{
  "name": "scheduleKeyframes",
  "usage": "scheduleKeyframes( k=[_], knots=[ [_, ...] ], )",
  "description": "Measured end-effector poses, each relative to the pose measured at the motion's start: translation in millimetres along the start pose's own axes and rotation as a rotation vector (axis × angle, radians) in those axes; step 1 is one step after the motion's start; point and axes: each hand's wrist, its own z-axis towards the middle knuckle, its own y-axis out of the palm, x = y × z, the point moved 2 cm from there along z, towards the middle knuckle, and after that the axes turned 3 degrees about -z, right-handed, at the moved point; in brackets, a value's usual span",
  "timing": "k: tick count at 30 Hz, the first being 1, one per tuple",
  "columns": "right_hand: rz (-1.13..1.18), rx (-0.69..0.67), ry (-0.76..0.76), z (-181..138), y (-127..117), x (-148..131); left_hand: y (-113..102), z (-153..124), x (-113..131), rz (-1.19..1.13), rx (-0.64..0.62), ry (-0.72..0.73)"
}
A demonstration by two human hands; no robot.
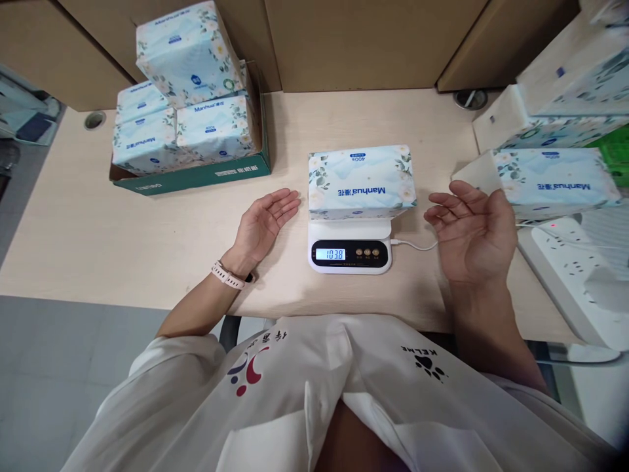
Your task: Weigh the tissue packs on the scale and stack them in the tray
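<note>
A light-blue tissue pack [362, 181] with floral corners rests on a white digital scale [350, 257], whose lit display appears to read 103.8. To the left of the pack, my left hand [263, 226] is held palm turned inward, fingers stretched out, touching nothing. My right hand [474, 233] is raised on the other side, palm up with its fingers loosely spread and nothing in it. Behind that hand lies another tissue pack [555, 180], partly covered by the fingers. A white cable [417, 246] runs from the scale toward my right wrist.
A green cardboard box [196, 177] at the back left holds several tissue packs, one stacked on top. More packs [580, 65] are piled at the right. A white power strip [572, 269] lies at the right edge. Brown panels [354, 46] close off the table's back.
</note>
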Motion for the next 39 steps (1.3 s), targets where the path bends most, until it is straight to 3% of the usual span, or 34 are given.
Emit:
scheduleKeyframes(
  k=[12, 20, 26, 30, 34, 39],
  knots=[
    [0.011, -0.001, 0.042, 3.1, -1.0, 2.8, -1.9, 1.4, -0.2, -0.002, -0.005, 0.007],
    [-0.025, -0.104, 0.046, 8.3, -11.8, 4.9, -1.2, -0.8, -0.4, 0.015, -0.015, 0.014],
    [-0.036, -0.072, 0.002, 8.1, -13.3, 0.4, -2.5, 1.2, -1.6, 0.020, -0.013, 0.025],
    [-0.113, -0.119, -0.040, 2.3, -9.5, -0.6, -3.7, -0.8, -3.9, 0.112, -0.149, 0.112],
    [-0.199, -0.278, -0.047, 0.4, -8.4, 10.9, -2.0, -7.0, -7.4, 0.292, -0.295, 0.275],
    [-0.337, -0.352, -0.074, 7.8, -0.8, 25.5, 12.6, -6.9, -6.3, 0.504, -0.407, 0.305]
  ],
)
